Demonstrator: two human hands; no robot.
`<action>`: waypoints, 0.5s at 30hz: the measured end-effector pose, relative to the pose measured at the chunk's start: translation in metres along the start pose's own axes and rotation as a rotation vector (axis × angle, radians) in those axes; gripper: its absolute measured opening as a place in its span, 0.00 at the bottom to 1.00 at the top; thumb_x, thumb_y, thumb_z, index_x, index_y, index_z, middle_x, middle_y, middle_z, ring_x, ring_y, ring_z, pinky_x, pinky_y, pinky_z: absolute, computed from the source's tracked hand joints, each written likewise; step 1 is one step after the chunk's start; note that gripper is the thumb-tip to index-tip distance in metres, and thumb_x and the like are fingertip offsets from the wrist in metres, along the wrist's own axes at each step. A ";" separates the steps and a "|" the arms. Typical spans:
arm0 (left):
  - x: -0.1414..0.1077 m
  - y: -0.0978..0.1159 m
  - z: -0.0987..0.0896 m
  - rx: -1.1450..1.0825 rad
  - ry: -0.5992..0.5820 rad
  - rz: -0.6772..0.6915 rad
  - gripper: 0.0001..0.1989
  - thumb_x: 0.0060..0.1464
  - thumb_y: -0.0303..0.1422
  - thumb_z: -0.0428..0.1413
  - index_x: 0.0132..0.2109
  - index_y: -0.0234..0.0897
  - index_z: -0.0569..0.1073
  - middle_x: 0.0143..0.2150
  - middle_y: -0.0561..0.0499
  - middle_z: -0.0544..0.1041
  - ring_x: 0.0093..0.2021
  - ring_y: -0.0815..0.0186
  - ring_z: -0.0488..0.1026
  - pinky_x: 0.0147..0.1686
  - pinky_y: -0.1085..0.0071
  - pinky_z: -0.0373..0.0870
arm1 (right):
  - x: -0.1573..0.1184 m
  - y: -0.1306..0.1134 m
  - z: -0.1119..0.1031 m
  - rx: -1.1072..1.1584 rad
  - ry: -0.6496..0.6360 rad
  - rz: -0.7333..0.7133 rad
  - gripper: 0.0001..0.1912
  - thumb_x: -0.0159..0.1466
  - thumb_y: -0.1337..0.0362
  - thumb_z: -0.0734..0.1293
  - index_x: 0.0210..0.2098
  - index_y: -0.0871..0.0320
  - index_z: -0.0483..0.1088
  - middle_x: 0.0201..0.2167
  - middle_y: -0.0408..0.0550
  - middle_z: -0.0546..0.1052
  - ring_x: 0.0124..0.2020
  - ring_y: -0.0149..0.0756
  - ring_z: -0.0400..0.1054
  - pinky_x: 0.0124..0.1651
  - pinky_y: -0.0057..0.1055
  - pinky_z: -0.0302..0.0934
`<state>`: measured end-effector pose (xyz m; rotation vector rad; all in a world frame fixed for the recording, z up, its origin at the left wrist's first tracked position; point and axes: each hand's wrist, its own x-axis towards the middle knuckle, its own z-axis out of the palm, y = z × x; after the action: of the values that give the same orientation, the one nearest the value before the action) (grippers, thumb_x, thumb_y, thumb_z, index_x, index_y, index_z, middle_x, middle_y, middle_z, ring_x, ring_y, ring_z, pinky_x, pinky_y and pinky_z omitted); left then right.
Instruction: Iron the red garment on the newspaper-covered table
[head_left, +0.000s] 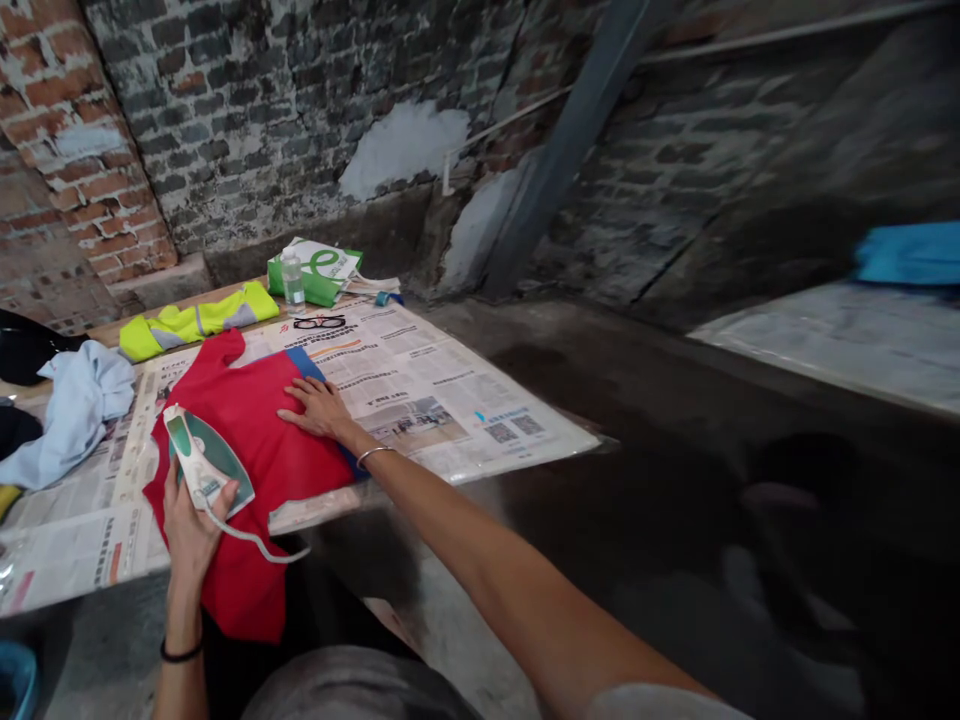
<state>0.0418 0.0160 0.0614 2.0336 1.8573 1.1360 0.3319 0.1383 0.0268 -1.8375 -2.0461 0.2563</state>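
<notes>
A red garment with a blue edge (pixel 262 430) is spread over the newspaper-covered table, part of it hanging off the front edge. My left hand (pixel 191 520) is wrapped round the handle of a white and green clothes iron (pixel 206 460), which rests on the garment's left part. From the iron's rear a white cord (pixel 262 548) curves over the cloth. My right hand (pixel 319 407) lies flat with fingers spread on the garment near its blue edge, holding nothing.
Behind the garment are a folded yellow reflective vest (pixel 199 318), a clear bottle (pixel 292 280), a green and white bag (pixel 322 265) and eyeglasses (pixel 319 322). Pale blue cloth (pixel 82 410) lies at left. The newspaper-covered tabletop (pixel 480 440) ends right of my arm. Another table (pixel 840 335) stands far right.
</notes>
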 end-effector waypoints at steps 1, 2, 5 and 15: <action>-0.004 0.001 -0.002 0.002 -0.007 -0.002 0.33 0.56 0.54 0.62 0.63 0.40 0.74 0.74 0.38 0.63 0.71 0.42 0.66 0.69 0.48 0.65 | 0.000 0.000 0.000 0.001 0.000 0.001 0.37 0.72 0.37 0.58 0.72 0.50 0.66 0.76 0.50 0.61 0.76 0.51 0.50 0.75 0.53 0.44; -0.007 0.002 -0.003 -0.001 -0.011 0.006 0.33 0.56 0.53 0.62 0.63 0.40 0.74 0.74 0.38 0.63 0.71 0.43 0.66 0.70 0.48 0.65 | 0.001 0.000 0.001 0.000 0.001 0.001 0.37 0.72 0.37 0.58 0.72 0.50 0.66 0.76 0.50 0.61 0.77 0.51 0.50 0.75 0.53 0.43; -0.012 0.002 -0.006 -0.001 -0.004 0.024 0.32 0.57 0.52 0.62 0.63 0.41 0.74 0.73 0.38 0.65 0.71 0.44 0.65 0.69 0.49 0.65 | 0.002 0.002 0.003 -0.002 0.005 -0.007 0.37 0.73 0.37 0.57 0.72 0.49 0.66 0.76 0.50 0.61 0.77 0.51 0.50 0.75 0.54 0.43; 0.014 -0.013 0.003 -0.049 -0.014 0.026 0.34 0.54 0.52 0.63 0.63 0.41 0.74 0.72 0.38 0.66 0.70 0.46 0.67 0.69 0.50 0.65 | 0.001 0.001 0.003 -0.012 -0.003 -0.002 0.36 0.73 0.38 0.57 0.72 0.50 0.66 0.76 0.50 0.61 0.77 0.51 0.50 0.75 0.53 0.44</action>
<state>0.0324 0.0326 0.0577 2.0393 1.7833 1.1587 0.3319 0.1398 0.0234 -1.8433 -2.0556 0.2470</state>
